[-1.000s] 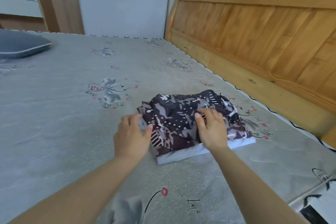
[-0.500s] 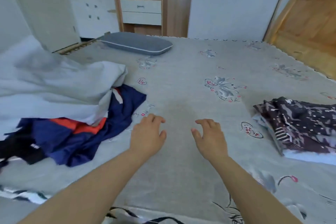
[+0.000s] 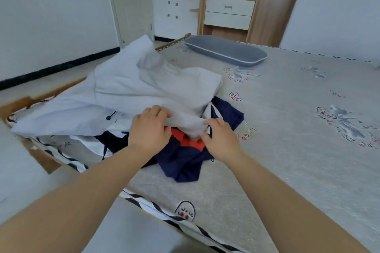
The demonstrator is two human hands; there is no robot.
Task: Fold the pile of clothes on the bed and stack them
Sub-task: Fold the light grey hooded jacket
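Observation:
A loose pile of clothes lies at the bed's left corner. On top is a large pale grey-white garment (image 3: 127, 88), spread wide with a dark button on its left part. Under it lies a navy garment with an orange-red panel (image 3: 185, 156). My left hand (image 3: 149, 129) grips the near edge of the pale garment, fingers curled over the cloth. My right hand (image 3: 221, 139) pinches the same hanging edge just to the right. The folded stack is out of view.
The bed (image 3: 287, 150) has a grey printed cover stretching to the right. A grey-blue pillow (image 3: 226, 50) lies at the far edge. Behind stand a wooden cabinet with white drawers (image 3: 228, 12) and a white door (image 3: 131, 2). The floor is at the left.
My view swung left from the folded patterned stack to the loose pile. Both hands left the stack, crossed the bare cover, and now hold the pale garment's edge.

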